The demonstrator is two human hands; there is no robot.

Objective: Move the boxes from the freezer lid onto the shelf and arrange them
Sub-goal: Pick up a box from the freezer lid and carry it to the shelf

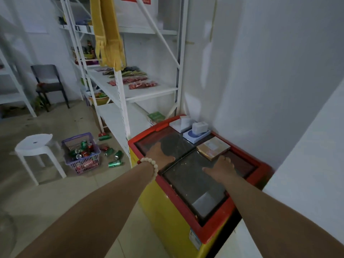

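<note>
A chest freezer with a red-framed dark glass lid (197,185) stands against the wall. At its far end lie a tan flat box (213,148), a blue-and-white box (193,136) with a small white box (199,127) on top, and a white box (180,123). My left hand (160,155) lies flat on the glass, left of the tan box, holding nothing. My right hand (221,168) hovers just in front of the tan box, fingers spread, empty. The white metal shelf (149,90) stands left of the freezer; a green box (156,116) rests on its lower level.
Red and green snack packets (137,80) cover the middle shelf. A yellow cloth (108,32) hangs over the shelf post. On the floor sit a purple basket of cans (81,155), loose green cans (115,159) and a white stool (35,146). A dark chair (49,82) stands further back.
</note>
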